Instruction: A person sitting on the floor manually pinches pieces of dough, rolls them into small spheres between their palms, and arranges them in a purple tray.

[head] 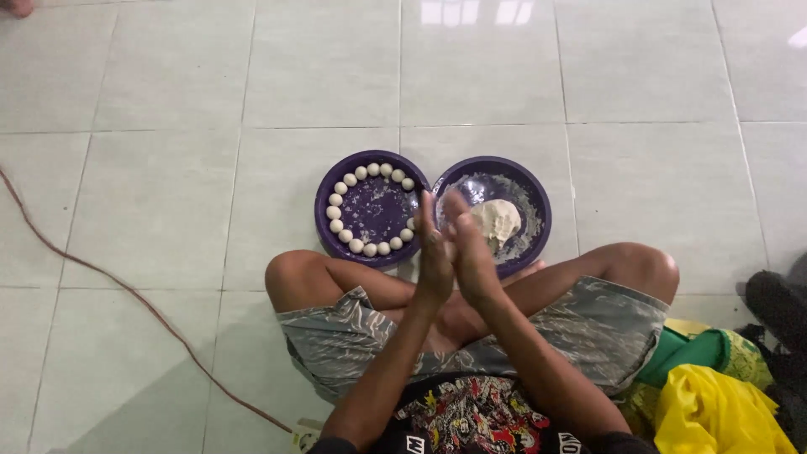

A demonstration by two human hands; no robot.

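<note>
Pale floor tiles (168, 193) carry two purple plates. Left hand (435, 261) and right hand (472, 259) press flat, fingers together; any piece between them is hidden. Dough lump (496, 220) lies just beyond the fingertips; finished balls (370, 171) ring the left plate (374, 210). Roll with light, even pressure.

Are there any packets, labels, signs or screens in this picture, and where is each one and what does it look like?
No packets, signs or screens show.
Shirt print: bottom centre, on the person's black shirt, a busy red, yellow and white pattern.
Plug block: bottom edge left of the shirt, pale, at the end of the brown cable; any label on it is too small to tell.
</note>
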